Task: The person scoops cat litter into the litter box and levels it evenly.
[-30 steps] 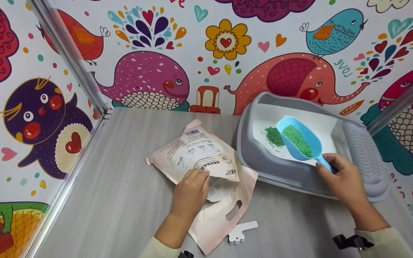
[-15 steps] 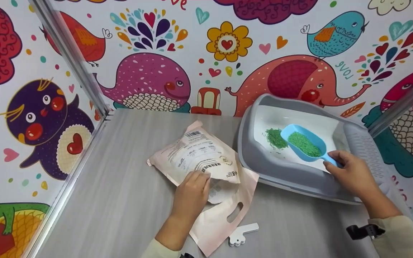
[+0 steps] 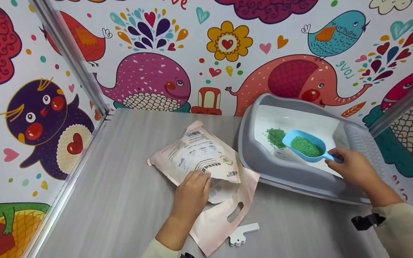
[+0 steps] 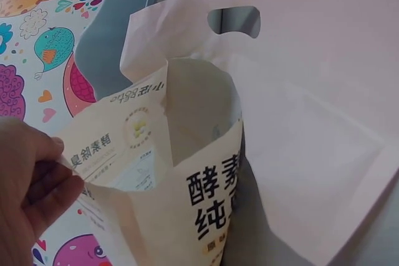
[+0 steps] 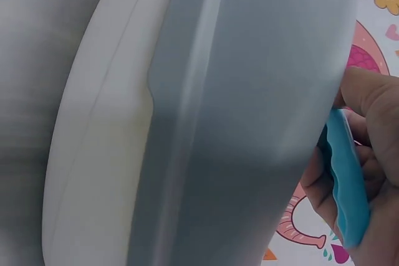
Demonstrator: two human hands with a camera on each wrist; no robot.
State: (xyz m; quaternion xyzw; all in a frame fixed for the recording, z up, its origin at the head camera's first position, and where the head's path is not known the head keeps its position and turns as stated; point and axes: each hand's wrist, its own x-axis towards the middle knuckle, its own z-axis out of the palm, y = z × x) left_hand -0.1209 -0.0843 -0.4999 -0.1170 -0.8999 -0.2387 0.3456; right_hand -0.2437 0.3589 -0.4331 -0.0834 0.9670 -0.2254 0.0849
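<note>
A blue scoop (image 3: 288, 139) is sitting inside the walls of a grey-and-white tray (image 3: 274, 169), its bowl carrying a load of green pellets (image 3: 306, 147). The right hand (image 3: 353, 167) is grasping the scoop's handle, and in the right wrist view the fingers are curling around its wavy edge. Whether the bowl is touching the tray's white floor or hanging just above it is hard to tell from the head view. Loose green bits (image 3: 275, 138) are lying on that floor, near the scoop's far-left end.

To the left of the tray, a pale printed bag (image 3: 206, 154) is lying on the bench (image 3: 120, 186), its mouth gaping towards the person. The left hand (image 3: 191, 193) is pinching the rim of that mouth between thumb and fingers. A pink flap (image 3: 215, 225) with an oval handle hole is spreading out below the mouth, and a white clip (image 3: 244, 233) is lying just beside its edge. Pale sleeves (image 3: 403, 225) are covering both forearms, and a black strap (image 3: 368, 221) is showing at the right wrist. Behind everything, a white wall (image 3: 264, 21) is displaying cartoon birds, hearts and an elephant.
</note>
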